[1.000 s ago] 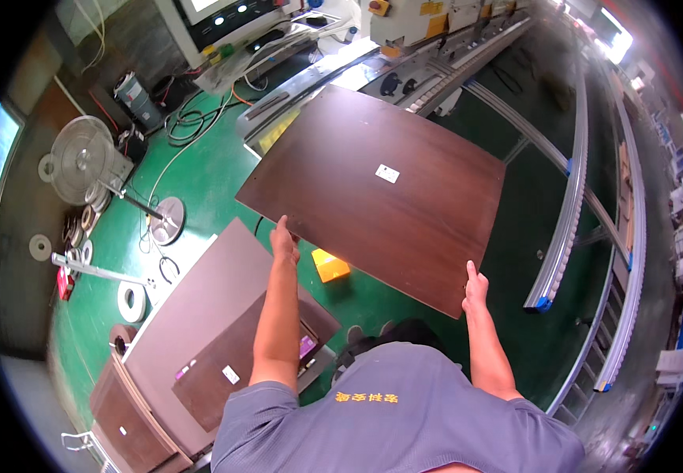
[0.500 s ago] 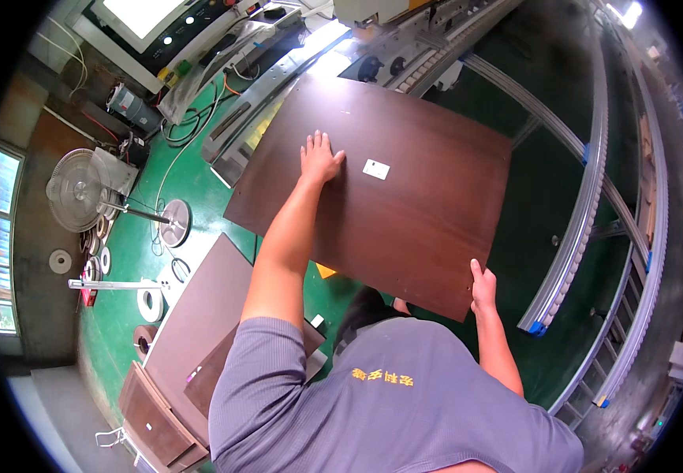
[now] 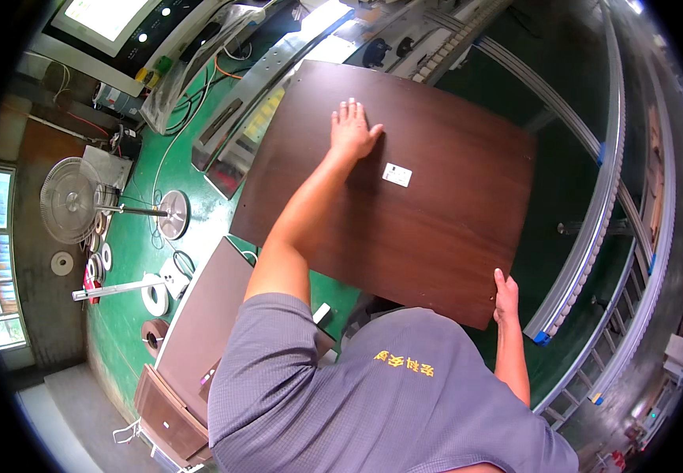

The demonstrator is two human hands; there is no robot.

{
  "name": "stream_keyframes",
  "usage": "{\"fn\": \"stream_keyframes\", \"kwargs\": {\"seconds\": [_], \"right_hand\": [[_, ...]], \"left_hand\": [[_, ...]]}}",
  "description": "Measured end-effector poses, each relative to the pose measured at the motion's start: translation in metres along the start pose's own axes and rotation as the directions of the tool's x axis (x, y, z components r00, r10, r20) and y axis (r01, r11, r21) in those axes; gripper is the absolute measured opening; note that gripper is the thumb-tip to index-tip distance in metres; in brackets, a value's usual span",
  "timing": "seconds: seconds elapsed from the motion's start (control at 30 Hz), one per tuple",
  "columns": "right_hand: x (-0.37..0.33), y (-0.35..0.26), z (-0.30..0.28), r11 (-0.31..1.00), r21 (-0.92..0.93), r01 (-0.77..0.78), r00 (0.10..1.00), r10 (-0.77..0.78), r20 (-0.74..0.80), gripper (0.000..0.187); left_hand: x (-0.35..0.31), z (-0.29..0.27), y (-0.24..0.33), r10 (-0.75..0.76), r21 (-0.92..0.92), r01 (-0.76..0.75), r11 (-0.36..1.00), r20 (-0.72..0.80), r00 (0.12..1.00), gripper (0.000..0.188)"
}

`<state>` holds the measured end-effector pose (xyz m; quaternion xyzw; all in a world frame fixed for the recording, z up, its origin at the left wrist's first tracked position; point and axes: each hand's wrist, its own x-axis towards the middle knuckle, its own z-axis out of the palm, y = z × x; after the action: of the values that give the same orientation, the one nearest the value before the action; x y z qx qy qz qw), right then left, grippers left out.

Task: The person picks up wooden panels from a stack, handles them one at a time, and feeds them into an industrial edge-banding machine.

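A large dark brown wood-grain panel (image 3: 436,229) spans the middle of the head view, with a small white label (image 3: 397,174) stuck on its face. My left hand (image 3: 353,135) lies flat on the panel's upper left part, fingers spread and pointing away from me. My right hand (image 3: 505,296) grips the panel at its near right corner, thumb on top; the fingers underneath are hidden. The panel's far edge reaches the metal machine bed (image 3: 278,71) and covers part of it.
A roller conveyor rail (image 3: 586,260) curves along the right side. More brown panels (image 3: 207,307) are stacked at my left. On the green floor stand a pedestal fan (image 3: 75,201) and rolls of edge-banding tape (image 3: 154,296). A control screen (image 3: 105,20) is at the upper left.
The panel has shifted a little to the right. My left hand has moved farther forward on its face. My right hand has kept its grip on the near right corner.
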<state>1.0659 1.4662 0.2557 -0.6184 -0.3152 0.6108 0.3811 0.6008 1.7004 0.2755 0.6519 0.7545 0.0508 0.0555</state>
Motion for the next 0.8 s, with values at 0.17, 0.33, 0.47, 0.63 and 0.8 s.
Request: {"fn": "stream_keyframes", "kwargs": {"seconds": [0.17,0.33,0.47,0.63,0.8], "right_hand": [[-0.003,-0.010,-0.003,0.996,-0.049,-0.074,0.997,0.073,-0.029,0.045],[-0.001,-0.014,-0.006,0.994,-0.090,-0.064,0.997,0.060,-0.051,0.044],[0.005,-0.016,-0.003,0.991,-0.111,-0.077,0.995,0.070,-0.071,0.043],[-0.009,-0.012,0.004,0.988,-0.084,-0.129,0.980,0.114,-0.163,0.040],[-0.002,0.000,-0.002,0.978,-0.130,-0.166,0.968,0.137,-0.209,0.038]], "left_hand": [[-0.022,-0.015,0.069,0.415,-0.236,-0.390,0.890,0.066,0.907,0.068],[0.010,-0.008,0.038,0.443,-0.235,-0.456,0.858,-0.109,0.890,0.061],[0.087,0.005,-0.079,0.040,-0.126,-0.053,0.991,-0.104,0.994,0.071],[0.090,-0.030,-0.205,-0.177,-0.179,0.112,0.978,-0.413,0.893,0.059],[0.009,-0.043,-0.351,-0.452,0.012,0.463,0.886,-0.196,0.870,0.065]]}}
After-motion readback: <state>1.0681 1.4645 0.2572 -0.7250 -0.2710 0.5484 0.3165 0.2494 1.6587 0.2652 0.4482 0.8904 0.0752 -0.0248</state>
